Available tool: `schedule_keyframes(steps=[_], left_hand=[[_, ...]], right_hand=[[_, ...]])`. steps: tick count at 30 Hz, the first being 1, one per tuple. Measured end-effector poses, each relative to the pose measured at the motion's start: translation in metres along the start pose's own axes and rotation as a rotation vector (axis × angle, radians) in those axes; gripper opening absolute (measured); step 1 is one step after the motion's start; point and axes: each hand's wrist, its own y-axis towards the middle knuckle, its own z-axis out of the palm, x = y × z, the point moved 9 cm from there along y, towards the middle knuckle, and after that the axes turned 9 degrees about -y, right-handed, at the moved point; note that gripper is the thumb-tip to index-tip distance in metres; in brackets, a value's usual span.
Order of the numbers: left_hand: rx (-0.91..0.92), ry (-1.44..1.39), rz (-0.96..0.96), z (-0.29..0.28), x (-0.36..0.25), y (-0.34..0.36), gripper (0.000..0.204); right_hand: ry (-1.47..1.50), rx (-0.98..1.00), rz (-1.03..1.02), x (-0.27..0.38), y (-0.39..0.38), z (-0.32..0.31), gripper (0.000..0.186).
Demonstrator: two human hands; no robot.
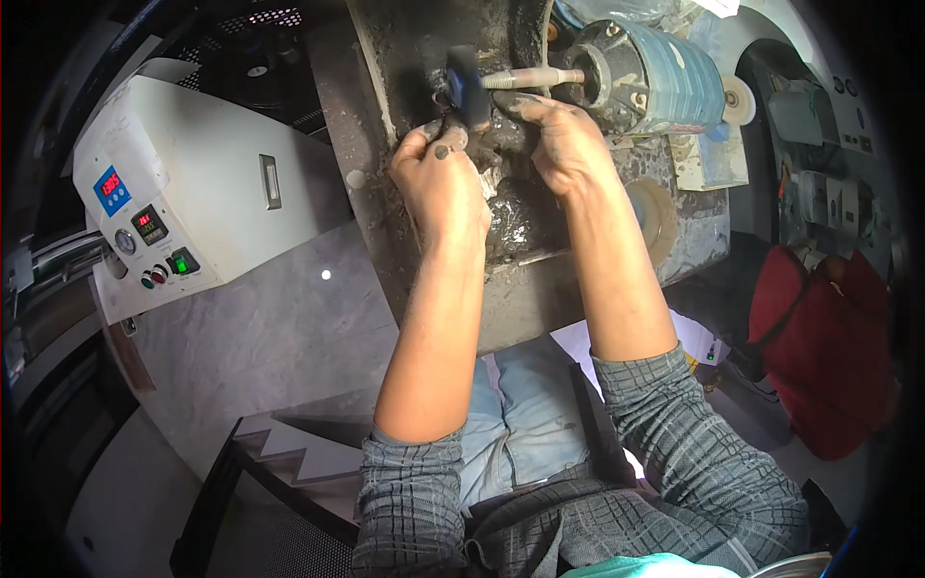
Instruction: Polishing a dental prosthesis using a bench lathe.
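A dark blue buffing wheel (468,89) sits on the tapered shaft (532,78) of a motor (665,79) and looks blurred. My left hand (438,183) is closed just left of and below the wheel, its blackened fingertips beside a small dark thing whose kind I cannot make out. Right of the wheel, below the shaft, my right hand (575,144) has its fingers curled, with a dark-smeared index finger pointing at the wheel. Whatever the right fingertips hold is hidden. Both hands are over a dirty, wet-looking dark trough (525,217).
A white machine box (217,193) with lit displays and knobs stands at the left. Beyond the motor's right end is a pale wheel (739,100). A red cloth (819,356) hangs at the right. The trough's raised front edge (525,260) lies below my wrists.
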Motion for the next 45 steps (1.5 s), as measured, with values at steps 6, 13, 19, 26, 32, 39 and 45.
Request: schedule_keyframes(steps=[6,13,19,26,32,39,45], left_hand=[[-0.05,-0.102,-0.031,-0.008,-0.002,0.002,0.006],[-0.042,-0.046,0.002,-0.012,-0.007,0.007,0.008],[-0.123,-0.079,-0.099,-0.004,0.005,-0.001,0.009],[-0.073,-0.15,-0.046,-0.009,-0.003,0.004,0.007],[0.064,0.08,0.053,0.006,-0.015,-0.009,0.011],[0.129,0.187,0.3,0.007,-0.021,-0.02,0.024],[0.113,0.072,0.246,0.01,-0.022,-0.017,0.023]], right_hand=[[-0.056,-0.011,-0.009,-0.001,-0.001,0.001,0.018],[-0.118,-0.087,0.059,-0.01,-0.002,-0.002,0.017],[-0.107,-0.043,0.046,-0.002,0.003,-0.003,0.023],[-0.16,-0.077,0.036,-0.013,0.005,-0.008,0.019],[-0.146,-0.082,0.0,-0.007,0.001,-0.011,0.025],[-0.146,-0.028,0.0,-0.002,-0.004,0.0,0.028],[-0.124,-0.032,-0.033,0.009,-0.011,0.003,0.025]])
